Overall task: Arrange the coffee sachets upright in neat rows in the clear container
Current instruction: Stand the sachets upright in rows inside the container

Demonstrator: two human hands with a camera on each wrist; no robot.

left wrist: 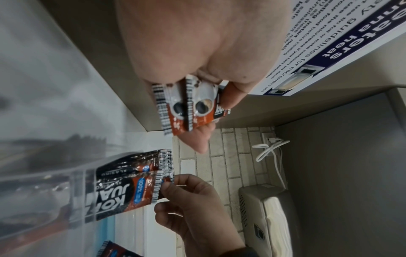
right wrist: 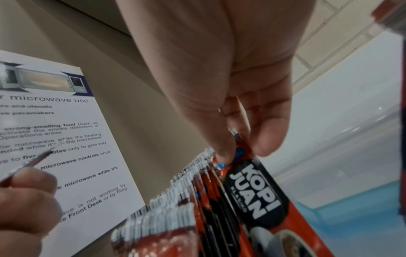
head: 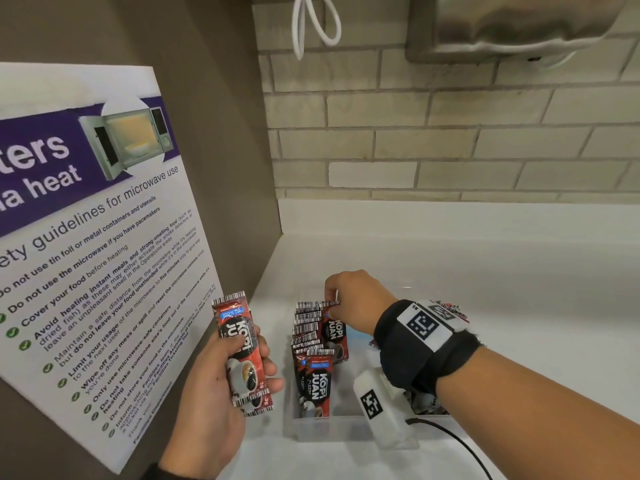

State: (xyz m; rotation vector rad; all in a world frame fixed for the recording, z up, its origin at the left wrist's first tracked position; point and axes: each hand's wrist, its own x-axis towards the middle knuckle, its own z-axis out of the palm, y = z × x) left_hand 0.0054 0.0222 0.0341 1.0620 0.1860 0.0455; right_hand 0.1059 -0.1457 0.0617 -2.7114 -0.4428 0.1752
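A clear container (head: 325, 432) stands on the white counter with a row of red and black coffee sachets (head: 306, 332) upright along its left side. My right hand (head: 337, 299) reaches over the container and pinches the top edge of one upright sachet (head: 334, 332) at the far end of the row; the right wrist view shows thumb and fingers (right wrist: 270, 139) closed on that sachet (right wrist: 252, 191). My left hand (head: 242, 362) hovers left of the container and grips a small stack of sachets (head: 242, 351), seen edge-on in the left wrist view (left wrist: 189, 106).
A microwave safety poster (head: 86, 258) leans on the brown side panel to the left. A brick wall runs behind the counter, with a steel dispenser (head: 519, 26) and a white cable (head: 311, 26) above. More sachets (head: 450, 311) lie beyond my right wrist.
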